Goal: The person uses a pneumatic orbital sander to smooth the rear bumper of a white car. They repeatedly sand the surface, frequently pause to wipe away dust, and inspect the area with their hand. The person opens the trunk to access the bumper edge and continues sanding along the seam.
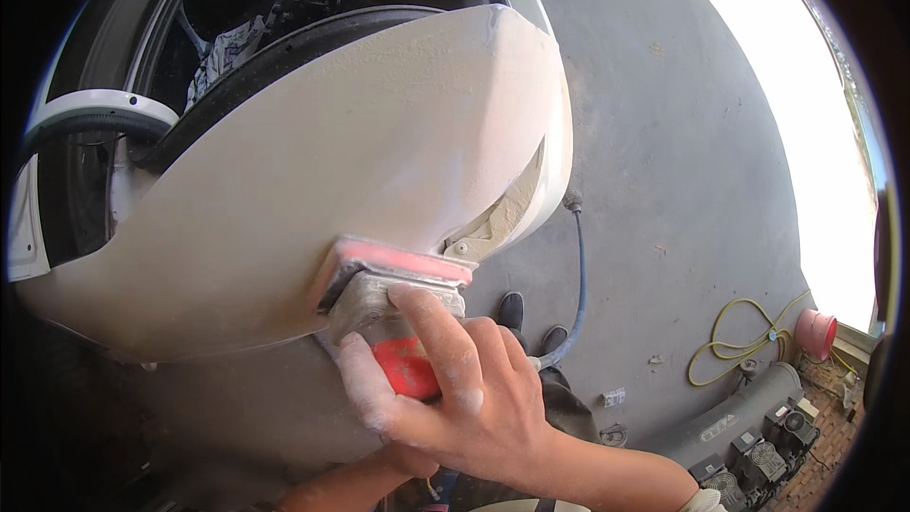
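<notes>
My right hand (pixel 483 398) is wrapped round a dusty power sander (pixel 406 370) with a red body and a grey, powder-coated upper part. One finger lies along its top. The sander's pink-edged pad (pixel 403 261) rests against the lower edge of a whitish car rear panel (pixel 313 171), beside the tail-light recess (pixel 507 213). Dull, sanded-looking patches cover much of the panel. Below the right wrist my left hand (pixel 409 460) shows only in part. Its fingers are hidden, so its grip cannot be made out. White dust coats my right fingers.
A blue hose (pixel 579 275) runs beside the sander over the grey floor (pixel 664 133). My shoes (pixel 512 311) stand below the car's corner. At lower right are a coiled yellow hose (pixel 718 351), a pink bucket (pixel 815 334) and a grey compressor tank (pixel 730 422) with motors.
</notes>
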Demonstrator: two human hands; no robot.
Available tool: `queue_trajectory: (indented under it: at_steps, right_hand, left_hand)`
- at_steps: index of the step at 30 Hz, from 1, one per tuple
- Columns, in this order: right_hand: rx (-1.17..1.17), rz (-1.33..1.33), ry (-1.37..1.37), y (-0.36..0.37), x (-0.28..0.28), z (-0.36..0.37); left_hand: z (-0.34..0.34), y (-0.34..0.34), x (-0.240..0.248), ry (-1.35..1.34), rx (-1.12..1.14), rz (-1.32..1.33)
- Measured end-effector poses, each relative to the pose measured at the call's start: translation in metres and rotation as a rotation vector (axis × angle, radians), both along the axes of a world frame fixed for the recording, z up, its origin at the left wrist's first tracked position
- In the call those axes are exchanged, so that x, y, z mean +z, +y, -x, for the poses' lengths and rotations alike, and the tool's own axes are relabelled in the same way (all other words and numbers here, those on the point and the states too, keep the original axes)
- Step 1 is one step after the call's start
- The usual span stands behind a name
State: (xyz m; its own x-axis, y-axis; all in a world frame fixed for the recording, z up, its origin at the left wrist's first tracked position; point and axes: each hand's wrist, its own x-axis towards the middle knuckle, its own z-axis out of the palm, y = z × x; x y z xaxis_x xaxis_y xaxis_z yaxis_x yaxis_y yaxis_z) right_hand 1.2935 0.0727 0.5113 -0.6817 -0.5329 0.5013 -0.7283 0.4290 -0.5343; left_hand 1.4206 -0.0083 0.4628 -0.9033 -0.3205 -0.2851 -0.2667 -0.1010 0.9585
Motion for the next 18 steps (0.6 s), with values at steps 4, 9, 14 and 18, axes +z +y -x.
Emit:
queue_trajectory:
  at_steps: [4, 9, 14, 18]
  right_hand:
    - [-0.153, 0.150, -0.013, -0.002, -0.002, 0.016]
    - [-0.234, 0.191, 0.017, -0.015, -0.011, 0.007]
    - [0.021, 0.156, -0.087, -0.005, -0.008, -0.008]
    - [-0.298, 0.314, -0.049, 0.002, -0.010, 0.007]
  left_hand:
    - [0.008, 0.010, 0.002, -0.004, 0.082, 0.064]
    - [0.024, -0.005, 0.006, 0.001, 0.119, 0.177]
    - [0.034, 0.017, 0.014, -0.036, 0.122, 0.195]
    - [0.043, 0.015, 0.014, -0.047, 0.028, 0.179]
